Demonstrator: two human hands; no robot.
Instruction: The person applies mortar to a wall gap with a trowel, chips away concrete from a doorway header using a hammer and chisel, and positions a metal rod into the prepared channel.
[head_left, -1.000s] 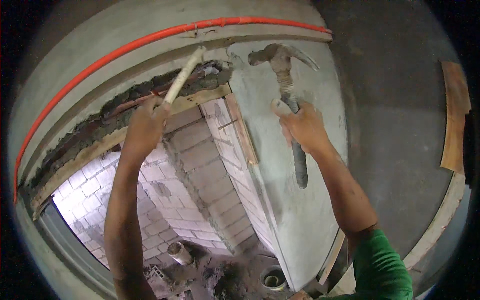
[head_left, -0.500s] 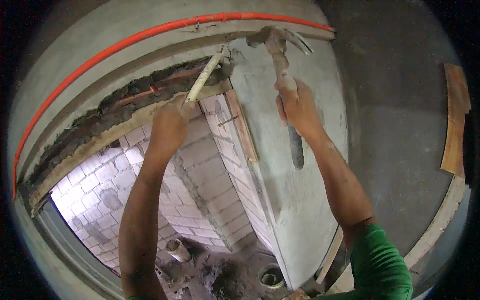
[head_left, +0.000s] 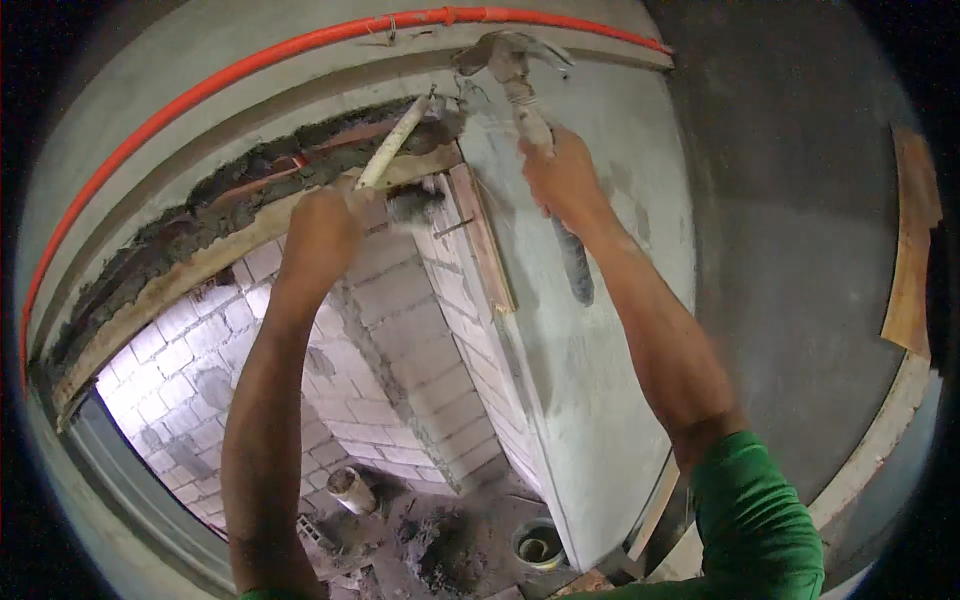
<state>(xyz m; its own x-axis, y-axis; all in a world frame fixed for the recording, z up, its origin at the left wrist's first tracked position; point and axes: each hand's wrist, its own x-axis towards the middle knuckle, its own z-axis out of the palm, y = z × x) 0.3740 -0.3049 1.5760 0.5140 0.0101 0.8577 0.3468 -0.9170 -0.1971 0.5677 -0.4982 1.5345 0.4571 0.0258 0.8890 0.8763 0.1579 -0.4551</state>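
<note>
"Both full, yeah?"

"Yep, our left hand (head_left: 322, 232) grips a pale rod (head_left: 393, 148) near the right end of the chipped groove (head_left: 205, 222); our right hand (head_left: 568, 178) a claw hammer (head_left: 514, 80), just right of that."

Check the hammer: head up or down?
Up, tilted left: the hammer has its head above the right hand, handle end below.
</note>
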